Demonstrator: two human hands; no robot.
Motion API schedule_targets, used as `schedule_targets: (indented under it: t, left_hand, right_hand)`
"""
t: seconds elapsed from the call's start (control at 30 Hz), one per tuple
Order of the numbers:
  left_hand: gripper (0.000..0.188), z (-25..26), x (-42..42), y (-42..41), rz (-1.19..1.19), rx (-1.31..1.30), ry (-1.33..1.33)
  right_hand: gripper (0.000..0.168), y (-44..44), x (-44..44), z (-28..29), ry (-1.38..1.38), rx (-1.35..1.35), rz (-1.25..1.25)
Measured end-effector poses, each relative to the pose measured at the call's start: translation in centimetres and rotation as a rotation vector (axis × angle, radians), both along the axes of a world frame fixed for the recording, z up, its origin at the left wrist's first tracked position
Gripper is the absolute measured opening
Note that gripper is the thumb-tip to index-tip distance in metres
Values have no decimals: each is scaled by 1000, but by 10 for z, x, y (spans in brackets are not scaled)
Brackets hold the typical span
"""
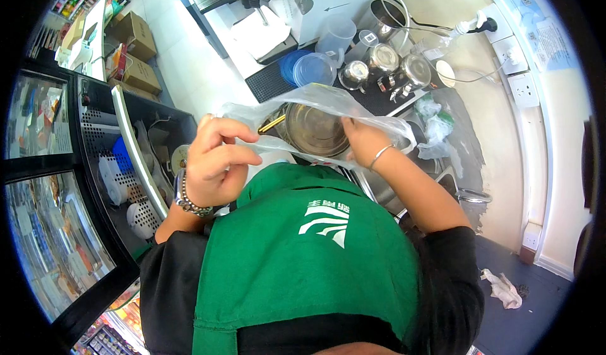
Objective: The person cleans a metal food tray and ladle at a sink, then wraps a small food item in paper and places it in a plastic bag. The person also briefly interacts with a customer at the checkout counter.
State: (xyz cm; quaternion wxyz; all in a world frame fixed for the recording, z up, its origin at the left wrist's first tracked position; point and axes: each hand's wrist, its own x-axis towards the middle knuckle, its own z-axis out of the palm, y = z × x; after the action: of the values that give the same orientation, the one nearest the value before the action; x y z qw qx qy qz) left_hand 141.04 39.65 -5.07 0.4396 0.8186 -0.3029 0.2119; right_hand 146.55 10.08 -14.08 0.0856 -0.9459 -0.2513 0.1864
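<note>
A clear plastic bag (303, 98) is spread wide in front of my green apron, its mouth stretched between both hands. My left hand (220, 158) is at the left end of the bag, fingers curled; the bag's edge runs behind the index finger. At the right side, my right hand (368, 139) has the film at its thumb and fingers, which are partly hidden. Framed by the bag's mouth is a round, metallic-looking vessel (316, 130). Whether it lies inside the bag or beneath it I cannot tell. Two slim gold-coloured sticks (272, 124) lie left of the vessel.
Upturned metal pitchers (382, 57), a clear plastic jug (337, 35) and blue round lids (315, 68) sit on a black mat (267, 84) beyond the bag. Crumpled plastic bags (433, 123) lie at right, near wall sockets (523, 90). An open cabinet (142, 165) stands left.
</note>
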Motion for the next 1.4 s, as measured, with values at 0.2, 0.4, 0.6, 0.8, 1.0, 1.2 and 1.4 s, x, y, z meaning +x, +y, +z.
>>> schedule_targets:
  t: [0.2, 0.4, 0.6, 0.8, 1.0, 1.2, 1.4]
  left_hand:
    - [38, 25, -4, 9, 282, 55, 397]
    - [42, 32, -7, 29, 489, 543, 395]
    - [32, 59, 17, 14, 231, -76, 785]
    - [23, 60, 59, 0, 0, -582, 795]
    - [21, 71, 59, -16, -71, -545, 756]
    - [21, 84, 70, -16, -152, -557, 688]
    - [27, 94, 76, -17, -196, -599, 716]
  right_hand:
    - [43, -6, -19, 113, -576, 276, 183]
    - [27, -58, 5, 109, -333, 245, -367]
    - [14, -56, 34, 121, 679, 1341, -551]
    - [28, -28, 43, 147, 1066, 1353, -611]
    - [21, -43, 35, 149, 926, 1305, -717]
    - [18, -66, 34, 168, 859, 1421, -665]
    - [27, -85, 35, 195, 851, 1529, -636]
